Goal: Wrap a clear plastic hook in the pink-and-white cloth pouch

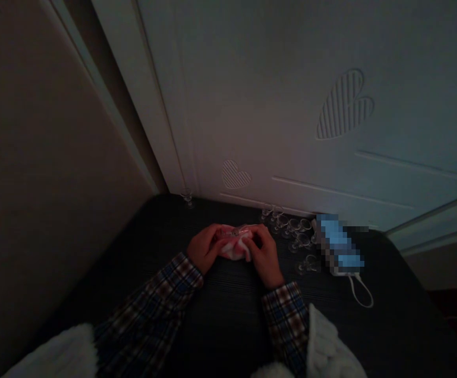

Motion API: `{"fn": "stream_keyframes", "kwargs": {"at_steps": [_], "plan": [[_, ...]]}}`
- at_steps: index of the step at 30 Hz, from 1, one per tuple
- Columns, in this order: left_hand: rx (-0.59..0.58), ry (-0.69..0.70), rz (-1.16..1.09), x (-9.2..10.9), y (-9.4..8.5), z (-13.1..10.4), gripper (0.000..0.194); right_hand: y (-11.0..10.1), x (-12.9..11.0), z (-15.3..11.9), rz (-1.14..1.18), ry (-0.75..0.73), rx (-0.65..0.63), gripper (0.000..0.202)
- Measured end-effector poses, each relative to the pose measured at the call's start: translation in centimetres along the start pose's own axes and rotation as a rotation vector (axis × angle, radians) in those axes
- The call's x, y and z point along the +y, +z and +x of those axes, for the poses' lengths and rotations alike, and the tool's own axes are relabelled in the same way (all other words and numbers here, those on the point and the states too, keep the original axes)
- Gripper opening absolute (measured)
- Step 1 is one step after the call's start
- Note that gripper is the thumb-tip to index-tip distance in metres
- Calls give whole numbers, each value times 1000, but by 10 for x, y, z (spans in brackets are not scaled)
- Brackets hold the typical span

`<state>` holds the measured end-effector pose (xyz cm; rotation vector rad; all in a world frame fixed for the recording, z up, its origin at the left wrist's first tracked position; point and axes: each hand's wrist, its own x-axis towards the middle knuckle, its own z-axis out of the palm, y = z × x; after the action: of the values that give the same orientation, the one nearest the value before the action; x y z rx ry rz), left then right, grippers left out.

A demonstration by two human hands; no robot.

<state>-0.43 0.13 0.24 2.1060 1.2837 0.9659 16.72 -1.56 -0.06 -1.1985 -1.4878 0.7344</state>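
Note:
My left hand [205, 245] and my right hand [265, 253] are both closed on a crumpled pink-and-white cloth [234, 249], one at each side, low over the dark table. Along the cloth's upper edge, between my fingers, a clear shiny piece [236, 231] shows; its kind is too dim to make out. Right of my right hand are several small clear pieces [294, 227] with ring-shaped tops. One more clear piece [309, 264] lies nearer to me, beside my right wrist.
A dark table [228, 320] with fine grooves meets a white panel [252, 105] bearing raised hearts. At the right lies a blurred-out device [340, 241] with a white loop [362, 294]. A single clear piece [188, 197] stands at the far left corner. The light is dim.

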Motion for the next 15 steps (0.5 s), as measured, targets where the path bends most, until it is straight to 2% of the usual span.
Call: {"fn": "stream_keyframes", "kwargs": {"at_steps": [9,11,15], "plan": [[-11,-38,7,-2,0,1,24,1,-2,0,30,-18,-28,13],[-1,-8,-11,-4,1,1,25,0,0,0,32,4,-20,13],[28,86,18,-8,5,1,40,-2,6,1,61,61,18,13]]}}
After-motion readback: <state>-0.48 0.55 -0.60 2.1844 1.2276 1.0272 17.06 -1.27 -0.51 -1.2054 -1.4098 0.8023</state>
